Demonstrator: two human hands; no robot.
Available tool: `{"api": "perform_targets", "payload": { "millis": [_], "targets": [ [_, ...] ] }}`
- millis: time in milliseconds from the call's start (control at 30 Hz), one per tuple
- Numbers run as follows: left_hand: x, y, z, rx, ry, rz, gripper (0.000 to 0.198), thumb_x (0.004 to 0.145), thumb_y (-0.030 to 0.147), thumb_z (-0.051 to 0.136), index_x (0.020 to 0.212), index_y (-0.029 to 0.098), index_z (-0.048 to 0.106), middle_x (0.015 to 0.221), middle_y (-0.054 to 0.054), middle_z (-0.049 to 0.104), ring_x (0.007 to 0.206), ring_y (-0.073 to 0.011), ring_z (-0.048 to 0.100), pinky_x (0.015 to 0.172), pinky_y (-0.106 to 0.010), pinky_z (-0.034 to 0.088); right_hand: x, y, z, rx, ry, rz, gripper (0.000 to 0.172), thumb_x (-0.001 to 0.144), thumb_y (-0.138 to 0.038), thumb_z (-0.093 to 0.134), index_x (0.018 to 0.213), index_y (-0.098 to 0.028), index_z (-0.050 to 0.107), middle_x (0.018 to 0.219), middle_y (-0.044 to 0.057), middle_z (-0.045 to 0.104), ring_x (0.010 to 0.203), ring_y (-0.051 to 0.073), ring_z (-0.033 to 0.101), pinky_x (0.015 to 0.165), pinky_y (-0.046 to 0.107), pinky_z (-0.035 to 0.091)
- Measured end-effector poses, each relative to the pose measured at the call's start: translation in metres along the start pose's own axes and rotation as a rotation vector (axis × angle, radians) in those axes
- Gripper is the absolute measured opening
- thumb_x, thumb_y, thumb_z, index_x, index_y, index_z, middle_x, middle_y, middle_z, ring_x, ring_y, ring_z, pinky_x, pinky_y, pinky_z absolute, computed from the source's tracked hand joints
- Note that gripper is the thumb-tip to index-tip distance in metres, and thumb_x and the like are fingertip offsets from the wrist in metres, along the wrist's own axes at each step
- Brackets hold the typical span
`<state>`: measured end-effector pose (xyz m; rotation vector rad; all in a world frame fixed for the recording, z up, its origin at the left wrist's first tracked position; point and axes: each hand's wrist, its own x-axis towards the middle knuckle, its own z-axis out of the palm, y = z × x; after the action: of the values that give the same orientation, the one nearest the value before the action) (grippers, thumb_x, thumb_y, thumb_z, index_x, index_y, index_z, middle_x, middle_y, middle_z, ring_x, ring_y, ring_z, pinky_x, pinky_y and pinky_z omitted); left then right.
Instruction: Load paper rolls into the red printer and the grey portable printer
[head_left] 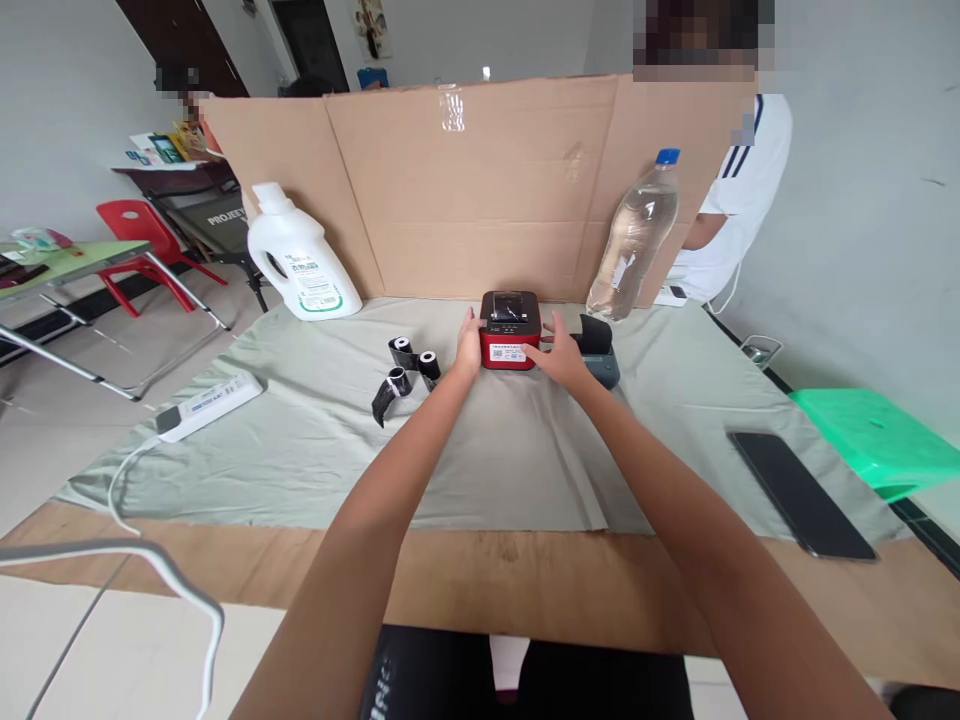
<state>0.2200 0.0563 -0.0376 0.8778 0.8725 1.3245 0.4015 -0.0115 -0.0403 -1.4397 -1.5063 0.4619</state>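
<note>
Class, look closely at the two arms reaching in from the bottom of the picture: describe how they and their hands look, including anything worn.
The left forearm and right forearm are bare, with no sleeves in view. The left hand and right hand are ungloved. No watch, bracelet or marking shows; rings would be too small to tell.
</note>
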Motion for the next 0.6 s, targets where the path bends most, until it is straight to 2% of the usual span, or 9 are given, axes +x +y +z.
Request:
{"api": "perform_targets", "payload": {
  "millis": [67, 133, 200, 300, 367, 400, 467, 600],
  "targets": [
    [-0.027, -0.005, -0.012, 0.205, 0.149, 0.164, 0.06, 0.087, 0.027, 0.058, 0.146, 0.025, 0.051, 0.157, -0.004, 0.053, 0.151, -0.023, 0.044, 0.123, -0.034, 0.036, -0.018, 0.001, -0.017, -0.109, 0.166, -0.083, 0.075, 0.081, -0.043, 0.066, 0.148, -0.018, 0.042, 0.128, 0.016, 0.062, 0.103, 0.026, 0.064, 0.088, 0.044, 0.057],
    [-0.062, -0.012, -0.029, 0.419, 0.084, 0.294, 0.057, 0.09, 0.026, 0.053, 0.147, 0.024, 0.05, 0.162, -0.006, 0.048, 0.154, -0.0227, 0.04, 0.127, -0.038, 0.032, -0.038, 0.006, -0.037, -0.264, 0.311, -0.136, 0.064, 0.085, -0.041, 0.06, 0.142, -0.017, 0.044, 0.12, 0.014, 0.061, 0.106, 0.027, 0.061, 0.096, 0.046, 0.053],
    [-0.096, -0.017, -0.047, 0.69, -0.138, 0.386, 0.057, 0.09, 0.024, 0.053, 0.147, 0.021, 0.05, 0.156, -0.009, 0.054, 0.149, -0.0251, 0.047, 0.128, -0.044, 0.032, -0.055, 0.012, -0.051, -0.459, 0.364, -0.033, 0.069, 0.082, -0.042, 0.063, 0.142, -0.014, 0.044, 0.125, 0.017, 0.059, 0.118, 0.032, 0.056, 0.105, 0.051, 0.046],
    [-0.131, -0.017, -0.066, 1.135, -0.55, 0.499, 0.059, 0.093, 0.027, 0.055, 0.151, 0.021, 0.049, 0.161, -0.011, 0.049, 0.152, -0.0282, 0.043, 0.131, -0.051, 0.025, -0.069, 0.018, -0.058, -0.669, 0.257, 0.258, 0.093, 0.077, -0.049, 0.071, 0.152, -0.009, 0.033, 0.136, 0.025, 0.055, 0.128, 0.041, 0.05, 0.107, 0.054, 0.04],
    [-0.14, -0.012, -0.071, 1.311, -0.745, 0.548, 0.054, 0.098, 0.031, 0.05, 0.151, 0.023, 0.05, 0.163, -0.009, 0.047, 0.154, -0.0273, 0.041, 0.131, -0.052, 0.025, -0.07, 0.018, -0.054, -0.73, 0.182, 0.347, 0.102, 0.078, -0.053, 0.072, 0.158, -0.009, 0.026, 0.137, 0.026, 0.056, 0.128, 0.042, 0.052, 0.106, 0.053, 0.04],
    [-0.142, -0.01, -0.071, 1.358, -0.793, 0.562, 0.052, 0.1, 0.031, 0.047, 0.152, 0.024, 0.05, 0.163, -0.008, 0.047, 0.153, -0.0264, 0.041, 0.131, -0.051, 0.026, -0.069, 0.018, -0.052, -0.746, 0.173, 0.348, 0.104, 0.078, -0.054, 0.071, 0.159, -0.008, 0.023, 0.137, 0.026, 0.057, 0.128, 0.042, 0.053, 0.105, 0.053, 0.04],
    [-0.142, -0.006, -0.07, 1.4, -0.812, 0.57, 0.051, 0.102, 0.032, 0.044, 0.152, 0.025, 0.05, 0.162, -0.007, 0.048, 0.152, -0.0253, 0.043, 0.13, -0.05, 0.029, -0.068, 0.015, -0.048, -0.757, 0.198, 0.316, 0.105, 0.078, -0.053, 0.071, 0.159, -0.006, 0.024, 0.136, 0.027, 0.058, 0.127, 0.043, 0.054, 0.104, 0.054, 0.04],
    [-0.142, -0.002, -0.068, 1.364, -0.77, 0.564, 0.052, 0.1, 0.034, 0.048, 0.151, 0.026, 0.052, 0.158, -0.008, 0.053, 0.147, -0.0257, 0.049, 0.128, -0.047, 0.032, -0.077, 0.008, -0.046, -0.724, 0.242, 0.26, 0.101, 0.077, -0.053, 0.071, 0.154, 0.001, 0.034, 0.134, 0.032, 0.059, 0.124, 0.045, 0.055, 0.1, 0.054, 0.043]
  ]
}}
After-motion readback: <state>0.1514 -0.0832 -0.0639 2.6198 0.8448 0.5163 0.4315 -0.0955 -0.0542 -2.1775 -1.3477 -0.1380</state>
